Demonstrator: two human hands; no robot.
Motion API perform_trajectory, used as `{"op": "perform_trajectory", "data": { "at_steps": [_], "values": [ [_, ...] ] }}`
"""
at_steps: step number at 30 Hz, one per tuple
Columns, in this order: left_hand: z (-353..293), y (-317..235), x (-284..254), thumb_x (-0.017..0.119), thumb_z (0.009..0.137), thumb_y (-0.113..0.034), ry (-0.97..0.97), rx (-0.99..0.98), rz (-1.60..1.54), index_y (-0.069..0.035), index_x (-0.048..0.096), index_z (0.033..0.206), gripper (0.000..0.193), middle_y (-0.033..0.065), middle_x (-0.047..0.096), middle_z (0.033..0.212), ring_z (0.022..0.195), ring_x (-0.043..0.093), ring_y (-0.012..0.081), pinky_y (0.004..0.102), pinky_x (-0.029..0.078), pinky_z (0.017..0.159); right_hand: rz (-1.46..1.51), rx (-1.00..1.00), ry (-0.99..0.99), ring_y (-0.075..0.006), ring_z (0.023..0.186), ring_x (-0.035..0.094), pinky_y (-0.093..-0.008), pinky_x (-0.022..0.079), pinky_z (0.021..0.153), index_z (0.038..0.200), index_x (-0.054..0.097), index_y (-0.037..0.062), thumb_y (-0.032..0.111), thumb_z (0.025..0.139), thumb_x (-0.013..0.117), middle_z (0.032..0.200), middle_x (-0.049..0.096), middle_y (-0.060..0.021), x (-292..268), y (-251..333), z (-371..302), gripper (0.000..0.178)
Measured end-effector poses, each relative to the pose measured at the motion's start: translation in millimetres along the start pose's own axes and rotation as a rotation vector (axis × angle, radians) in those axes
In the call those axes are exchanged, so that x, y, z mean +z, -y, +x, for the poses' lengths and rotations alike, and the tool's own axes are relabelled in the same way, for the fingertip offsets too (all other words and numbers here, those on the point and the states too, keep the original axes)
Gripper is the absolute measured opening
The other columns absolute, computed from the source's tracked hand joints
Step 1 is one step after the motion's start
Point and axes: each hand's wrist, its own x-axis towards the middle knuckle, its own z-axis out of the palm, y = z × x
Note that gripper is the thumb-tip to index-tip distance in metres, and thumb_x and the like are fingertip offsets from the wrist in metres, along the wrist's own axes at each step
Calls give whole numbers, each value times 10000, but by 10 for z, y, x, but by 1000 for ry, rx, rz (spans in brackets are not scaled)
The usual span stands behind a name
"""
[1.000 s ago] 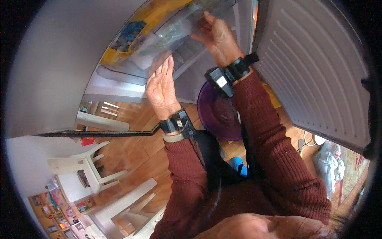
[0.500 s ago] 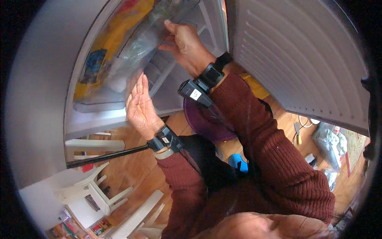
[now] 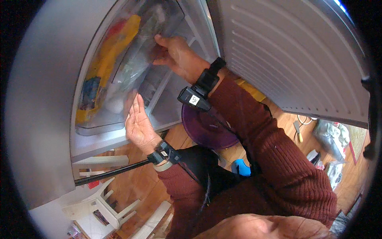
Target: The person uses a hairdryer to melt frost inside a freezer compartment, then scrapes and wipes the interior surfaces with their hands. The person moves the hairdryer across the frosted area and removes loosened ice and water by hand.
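A clear plastic drawer [image 3: 97, 128] sits inside the open fridge compartment, with a yellow bag [image 3: 105, 59] and a cloudy clear bag [image 3: 135, 65] showing through it. My left hand [image 3: 140, 125] is palm up at the drawer's near front, its fingers stretched out flat against it. Farther right along the same front, my right hand [image 3: 179, 55] has the thumb raised and the other fingers curled in at the drawer's edge; some of those fingers are in shadow. Both wrists carry black strapped devices.
The ribbed fridge door [image 3: 286, 59] stands wide open on the right. Below the compartment are a purple basin [image 3: 207, 129], a yellow-handled scraper [image 3: 298, 131] and plastic bags [image 3: 332, 137] on the wooden floor. White stools [image 3: 107, 209] stand at the lower left.
The fridge and drawer sit slightly lower in view, and the drawer's contents look sharper. Both hands have shifted down in the picture with the drawer, keeping much the same pose.
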Motion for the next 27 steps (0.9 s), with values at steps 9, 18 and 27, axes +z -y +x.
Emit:
{"op": "perform_trajectory", "data": {
  "at_steps": [9,18,27],
  "values": [
    [60,24,85,527,829,61,236,-127,37,311,297,1375,643,453,214,1565,1521,210,508,560,250,1266,217,-39,-291,-216,1105,549,-560,449,952,1223,587,133,402,1060,535,1148,608,-17,95,-74,-47,319],
    [233,239,70,552,945,1,26,-125,99,194,472,1328,436,336,462,1488,1479,367,434,536,306,1241,406,39,-183,-207,1103,557,-448,486,909,1278,548,156,449,1081,444,1123,593,-25,61,-548,92,368],
    [261,377,49,538,949,-66,-52,-90,87,165,496,1298,421,315,526,1412,1394,475,413,501,373,1202,302,-576,134,-305,1075,645,-435,529,871,1224,647,48,244,1041,495,1142,701,-117,-723,-1061,676,309]
  ]
}}
